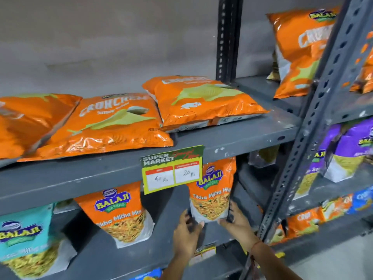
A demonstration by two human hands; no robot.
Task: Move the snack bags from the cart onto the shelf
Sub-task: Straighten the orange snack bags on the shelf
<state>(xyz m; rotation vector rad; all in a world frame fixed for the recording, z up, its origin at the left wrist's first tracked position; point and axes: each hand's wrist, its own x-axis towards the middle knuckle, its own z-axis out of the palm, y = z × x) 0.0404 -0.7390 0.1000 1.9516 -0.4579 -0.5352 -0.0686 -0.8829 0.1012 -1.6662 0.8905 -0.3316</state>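
Note:
An orange Balaji Tikha Mitha Mix bag [212, 190] stands upright on the lower grey shelf [153, 257]. My left hand [186, 233] grips its bottom left corner and my right hand [236, 221] holds its bottom right side. A matching orange mix bag [119, 213] stands further left on the same shelf, beside a teal Balaji bag [26, 243]. The cart is out of view.
Several orange Crunchem bags [113, 126] lie flat on the upper shelf [232, 142]. A green and yellow price tag [171, 170] hangs from that shelf's edge, just above the held bag. A slotted metal upright [298, 150] stands right of my hands, with purple and orange bags [351, 150] beyond it.

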